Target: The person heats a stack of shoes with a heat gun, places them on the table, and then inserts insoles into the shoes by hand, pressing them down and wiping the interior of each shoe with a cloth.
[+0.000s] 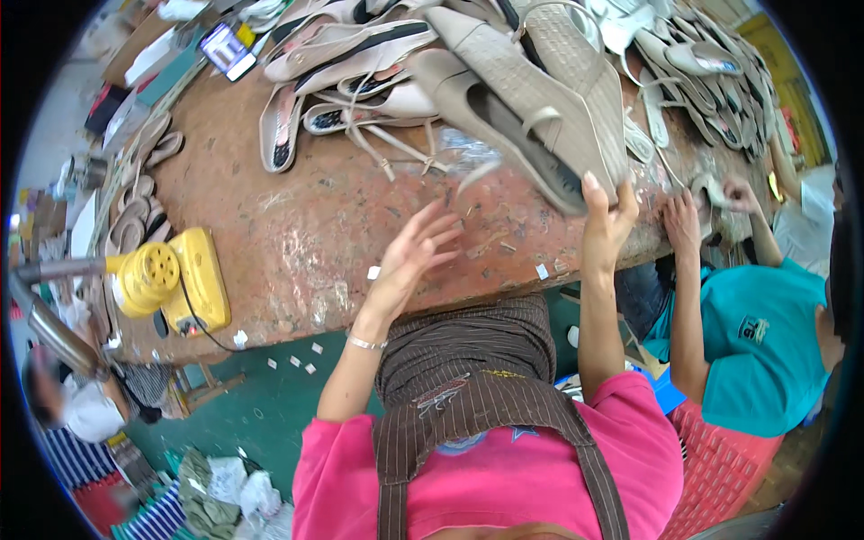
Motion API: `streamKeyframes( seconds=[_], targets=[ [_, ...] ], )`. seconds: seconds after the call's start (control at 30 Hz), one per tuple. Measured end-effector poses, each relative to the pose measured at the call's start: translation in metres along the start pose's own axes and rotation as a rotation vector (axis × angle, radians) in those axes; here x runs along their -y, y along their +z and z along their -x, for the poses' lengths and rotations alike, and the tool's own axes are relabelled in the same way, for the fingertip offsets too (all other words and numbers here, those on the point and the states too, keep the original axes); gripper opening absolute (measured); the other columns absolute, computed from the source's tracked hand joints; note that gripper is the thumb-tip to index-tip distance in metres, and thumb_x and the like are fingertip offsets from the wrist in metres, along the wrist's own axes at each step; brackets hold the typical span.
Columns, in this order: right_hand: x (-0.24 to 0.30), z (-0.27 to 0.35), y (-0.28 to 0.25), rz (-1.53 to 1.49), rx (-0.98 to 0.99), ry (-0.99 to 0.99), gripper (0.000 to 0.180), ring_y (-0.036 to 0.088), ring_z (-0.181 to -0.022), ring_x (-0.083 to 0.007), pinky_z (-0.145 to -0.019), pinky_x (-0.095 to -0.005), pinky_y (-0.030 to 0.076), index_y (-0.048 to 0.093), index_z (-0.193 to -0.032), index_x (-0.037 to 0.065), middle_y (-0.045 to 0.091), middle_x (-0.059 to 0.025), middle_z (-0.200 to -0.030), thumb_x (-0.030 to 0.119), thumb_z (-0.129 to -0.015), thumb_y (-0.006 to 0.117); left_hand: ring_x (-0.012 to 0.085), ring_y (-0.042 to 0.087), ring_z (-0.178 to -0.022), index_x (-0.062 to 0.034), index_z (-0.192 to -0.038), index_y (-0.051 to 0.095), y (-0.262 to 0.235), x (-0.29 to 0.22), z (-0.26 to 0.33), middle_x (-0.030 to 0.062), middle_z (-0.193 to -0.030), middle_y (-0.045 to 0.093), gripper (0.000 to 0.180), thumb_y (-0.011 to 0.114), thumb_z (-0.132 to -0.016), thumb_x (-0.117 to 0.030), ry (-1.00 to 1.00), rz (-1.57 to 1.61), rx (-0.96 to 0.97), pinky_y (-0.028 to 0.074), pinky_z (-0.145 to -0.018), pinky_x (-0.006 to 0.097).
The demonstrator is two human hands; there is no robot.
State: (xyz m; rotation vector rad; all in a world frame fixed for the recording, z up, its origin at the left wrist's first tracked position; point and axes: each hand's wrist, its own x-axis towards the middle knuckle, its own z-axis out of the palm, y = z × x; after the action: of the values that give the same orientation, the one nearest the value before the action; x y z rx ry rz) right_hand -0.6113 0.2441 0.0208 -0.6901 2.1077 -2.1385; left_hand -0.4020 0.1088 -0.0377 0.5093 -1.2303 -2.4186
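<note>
Beige flat shoes with a woven texture and straps are bunched in my right hand. Its fingers close on their near ends, and the shoes reach up over the far side of the workbench. How many pieces are in the grip, I cannot tell. To the left, my left hand hovers over the bench with its fingers spread and nothing in it. Beyond it lies a pile of beige strappy shoes, with thin loose straps trailing toward me.
The worn reddish-brown workbench carries a yellow device beside a metal pipe and a phone. More shoes line the left edge. At right, a person in a teal shirt handles a shoe near another shoe heap.
</note>
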Motion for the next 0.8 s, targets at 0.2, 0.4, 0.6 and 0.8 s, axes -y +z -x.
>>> streamKeyframes(
  seconds=[0.2, 0.4, 0.6, 0.8],
  targets=[
    [0.018, 0.076, 0.048, -0.467, 0.445, 0.537, 0.058, 0.055, -0.114, -0.0187, -0.102, -0.031, 0.039, 0.05, -0.133, -0.007, 0.06, -0.012, -0.123, 0.022, -0.086, 0.067, 0.0261, 0.055, -0.121, -0.011, -0.135, 0.052, -0.03, 0.027, 0.013, 0.0076, -0.127, 0.061, 0.08, 0.067, -0.079, -0.066, 0.223, 0.797, -0.016, 0.043, -0.105, 0.045],
    [0.037, 0.12, 0.121, -0.391, 1.097, 0.687, 0.048, 0.053, -0.116, -0.0153, -0.102, -0.0305, 0.038, 0.05, -0.134, -0.006, 0.06, -0.0098, -0.125, 0.021, -0.095, 0.06, 0.025, 0.049, -0.127, -0.0168, -0.145, 0.042, -0.048, -0.026, 0.096, 0.0006, -0.137, 0.052, 0.093, 0.054, -0.077, -0.08, 0.678, 0.435, -0.818, 0.039, -0.108, 0.045],
    [0.05, 0.162, 0.175, -0.296, 1.495, 0.492, 0.046, 0.053, -0.123, -0.0196, -0.104, -0.0329, 0.04, 0.04, -0.141, -0.001, 0.059, -0.0142, -0.13, 0.018, -0.1, 0.053, 0.0257, 0.048, -0.128, -0.0177, -0.144, 0.043, -0.072, -0.064, 0.18, 0.0007, -0.14, 0.05, 0.085, 0.054, -0.082, -0.075, 0.913, 0.64, -1.322, 0.037, -0.109, 0.046],
    [-0.007, 0.174, 0.199, 0.179, 1.454, 0.177, 0.038, 0.058, -0.118, -0.0231, -0.102, -0.0346, 0.044, 0.055, -0.128, -0.004, 0.063, -0.0172, -0.123, 0.011, -0.094, 0.061, 0.0271, 0.047, -0.13, -0.0159, -0.141, 0.046, -0.129, -0.082, 0.264, 0.0032, -0.14, 0.051, 0.078, 0.062, -0.083, -0.066, 1.224, 0.621, -1.296, 0.035, -0.111, 0.048]
  ],
)
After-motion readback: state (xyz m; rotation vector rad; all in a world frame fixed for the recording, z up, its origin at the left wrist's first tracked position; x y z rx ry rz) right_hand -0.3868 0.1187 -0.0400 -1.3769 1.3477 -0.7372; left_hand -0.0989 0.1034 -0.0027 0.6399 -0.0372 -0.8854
